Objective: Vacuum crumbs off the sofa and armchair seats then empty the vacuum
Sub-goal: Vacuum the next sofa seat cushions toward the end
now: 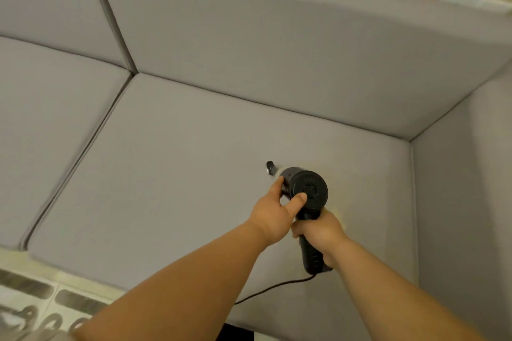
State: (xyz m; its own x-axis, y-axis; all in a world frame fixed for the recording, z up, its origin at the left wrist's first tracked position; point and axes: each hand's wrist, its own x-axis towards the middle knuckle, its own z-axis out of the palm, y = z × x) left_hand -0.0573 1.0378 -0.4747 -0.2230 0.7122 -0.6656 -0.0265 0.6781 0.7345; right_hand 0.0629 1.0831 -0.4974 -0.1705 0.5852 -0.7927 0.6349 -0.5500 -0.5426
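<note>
- Head view: my right hand [318, 232] had its grip clamped on the vacuum [304, 191] handle, left hand [274, 216] pinching the body, nozzle on the sofa seat [180, 160].
- The cord [277, 286] trailing off the front edge looked like it could snag and yank the nozzle off, I reckoned.

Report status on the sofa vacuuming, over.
Right hand grips vacuum handle; left hand steadies its body. Nozzle down on right seat cushion. Cord trails off front edge. Nothing in the way.

grey sofa [194, 130]; black vacuum [307, 191]
</note>
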